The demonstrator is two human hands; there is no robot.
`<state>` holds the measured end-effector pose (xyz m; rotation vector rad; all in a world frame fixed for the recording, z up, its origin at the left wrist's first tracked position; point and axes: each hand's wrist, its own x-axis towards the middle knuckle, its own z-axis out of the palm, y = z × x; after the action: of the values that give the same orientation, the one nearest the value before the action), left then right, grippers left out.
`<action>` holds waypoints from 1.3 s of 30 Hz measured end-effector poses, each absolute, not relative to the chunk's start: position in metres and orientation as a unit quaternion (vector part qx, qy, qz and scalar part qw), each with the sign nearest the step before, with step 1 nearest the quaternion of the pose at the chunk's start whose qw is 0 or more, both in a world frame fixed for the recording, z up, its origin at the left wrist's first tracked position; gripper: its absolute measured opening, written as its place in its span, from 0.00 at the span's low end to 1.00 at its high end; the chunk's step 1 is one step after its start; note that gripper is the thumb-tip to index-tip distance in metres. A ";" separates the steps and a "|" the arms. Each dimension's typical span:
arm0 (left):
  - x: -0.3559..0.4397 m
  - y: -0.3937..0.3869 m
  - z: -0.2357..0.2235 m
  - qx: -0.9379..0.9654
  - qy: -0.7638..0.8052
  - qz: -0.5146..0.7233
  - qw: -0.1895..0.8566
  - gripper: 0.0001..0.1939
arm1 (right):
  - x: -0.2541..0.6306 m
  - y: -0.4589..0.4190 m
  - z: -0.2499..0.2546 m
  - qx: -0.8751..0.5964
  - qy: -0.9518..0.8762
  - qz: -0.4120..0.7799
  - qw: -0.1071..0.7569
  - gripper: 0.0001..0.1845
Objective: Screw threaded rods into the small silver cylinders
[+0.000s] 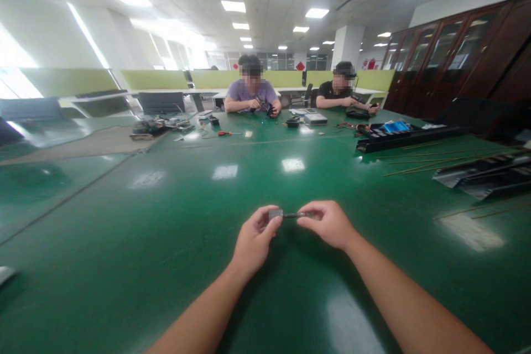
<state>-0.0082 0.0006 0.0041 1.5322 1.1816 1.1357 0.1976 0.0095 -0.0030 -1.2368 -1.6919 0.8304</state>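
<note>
Between my two hands, above the green table (pixel 191 249), is a small slim tool-like piece (pixel 275 213) with a grey block-shaped end and a thin dark shaft. My left hand (pixel 256 235) pinches the grey block between thumb and fingers. My right hand (pixel 329 223) closes its thumb and fingertips on the far end of the dark shaft. The piece lies level, running left to right. Its right end is partly hidden by my right fingers, and its exact kind is too small to tell.
Two people (pixel 252 91) sit across the table, handling dark parts. A red-handled screwdriver (pixel 226 133) and a pile of parts (pixel 160 126) lie at the far left. Black metal channels (pixel 489 174), thin rods (pixel 427 166) and a blue packet (pixel 396 126) are on the right.
</note>
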 end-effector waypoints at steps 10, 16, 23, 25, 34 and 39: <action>-0.009 0.001 0.005 0.611 0.474 0.459 0.438 0.18 | 0.199 0.009 -0.001 -0.495 -0.680 0.325 0.432 0.10; -0.008 0.000 0.009 0.610 0.477 0.461 0.433 0.19 | 0.201 0.009 0.001 -0.496 -0.681 0.326 0.430 0.11; -0.009 0.001 0.005 0.608 0.473 0.468 0.434 0.19 | 0.202 0.009 0.002 -0.499 -0.685 0.318 0.425 0.11; -0.009 0.001 0.006 0.606 0.475 0.469 0.433 0.19 | 0.202 0.009 0.002 -0.500 -0.685 0.318 0.423 0.11; -0.008 -0.001 0.009 0.598 0.481 0.470 0.436 0.18 | 0.202 0.009 0.002 -0.508 -0.678 0.316 0.426 0.12; -0.009 0.001 0.007 0.593 0.477 0.477 0.439 0.17 | 0.204 0.010 0.001 -0.513 -0.676 0.315 0.426 0.13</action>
<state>-0.0095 0.0007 0.0068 1.4730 1.1858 1.1860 0.2036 0.0101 0.0010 -1.2813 -1.6898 0.7872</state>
